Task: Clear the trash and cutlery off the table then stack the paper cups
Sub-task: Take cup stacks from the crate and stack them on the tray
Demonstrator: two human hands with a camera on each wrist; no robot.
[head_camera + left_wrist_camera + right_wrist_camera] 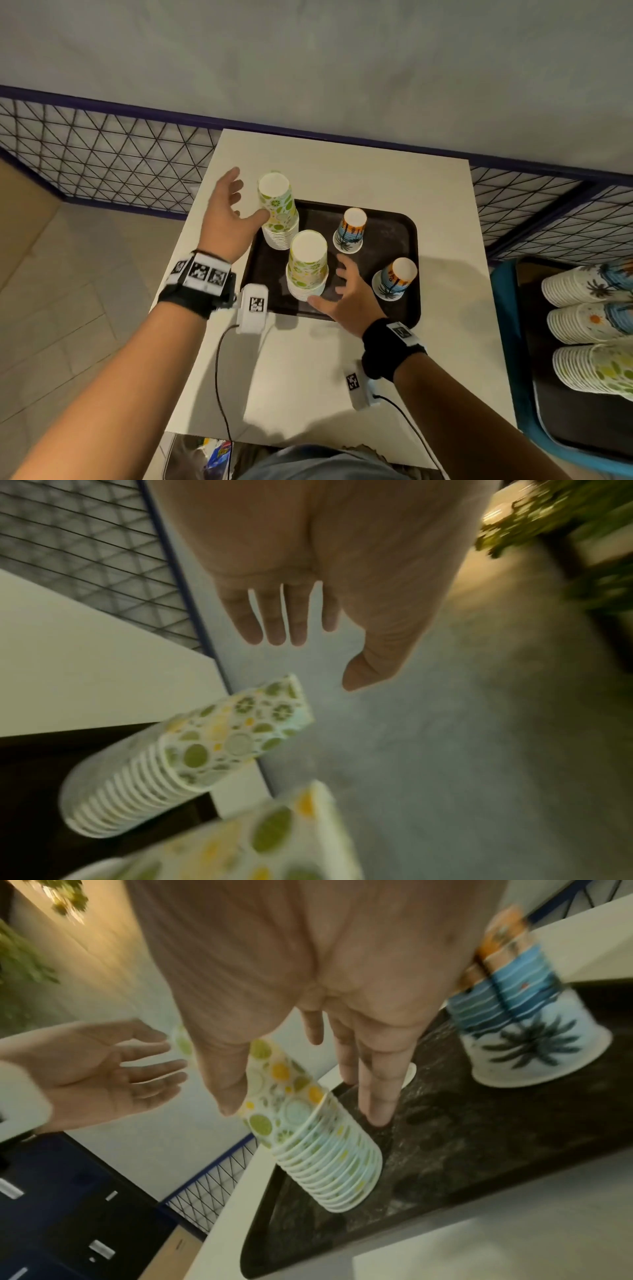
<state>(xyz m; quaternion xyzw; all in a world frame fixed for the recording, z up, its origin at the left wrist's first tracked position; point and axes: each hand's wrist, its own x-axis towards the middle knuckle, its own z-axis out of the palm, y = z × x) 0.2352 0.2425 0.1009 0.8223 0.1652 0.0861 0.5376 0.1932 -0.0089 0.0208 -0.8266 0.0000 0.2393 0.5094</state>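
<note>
Two upside-down stacks of lime-print paper cups stand on a dark tray (394, 308): a far stack (278, 212) at the tray's back left corner and a near stack (307, 265) (318, 1139). Two palm-print cups, one at the back (349, 231) and one on the right (394, 278) (524, 1010), also stand inverted. My left hand (227, 209) (308, 610) is open beside the far stack (192, 756), thumb near its side. My right hand (346, 291) (308, 1056) is open just right of the near stack, fingers spread over the tray.
The tray lies on a white table (308, 370) against a wire fence (113, 154). A blue bin (507, 342) at the right holds several long cup stacks (589, 322) lying on their sides. A bag of trash (209, 457) sits below the table's near edge.
</note>
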